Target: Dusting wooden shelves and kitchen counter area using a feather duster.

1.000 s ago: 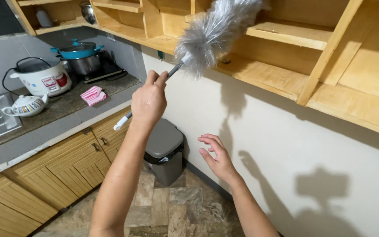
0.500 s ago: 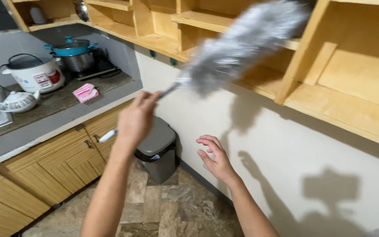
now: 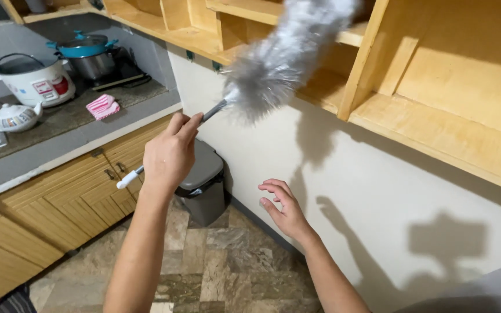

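The left hand [image 3: 169, 155] is clenched around the thin handle of a grey feather duster [image 3: 279, 58], fingers wrapped tight and thumb pressed along the shaft. The handle's white end cap pokes out below the fist, and the fluffy head reaches up and away from the hand to the wooden shelf unit [image 3: 436, 130] on the wall. The head is blurred; it lies across the front edge of the shelf's lower board, beside an upright divider, though whether it touches the wood cannot be told.

The right hand [image 3: 282, 206] holds nothing. Its fingers are spread and slightly curled, palm turned toward the pale wall, below the shelf unit and just short of the wall surface; contact cannot be told.

Below the shelf unit, against the wall, stands a grey lidded bin [image 3: 204, 185] on the stone-tiled floor [image 3: 227, 272], partly hidden behind the left forearm. Away from the shelf unit on the left hand's side runs the bench [image 3: 59, 148], grey-topped with wooden cabinet doors beneath. On it lie a folded pink cloth [image 3: 102, 106], a white rice cooker [image 3: 33, 81], a patterned teapot [image 3: 11, 117] in front of the cooker, and a steel pot with a teal lid [image 3: 85, 52] at the far corner under the shelf unit's end.
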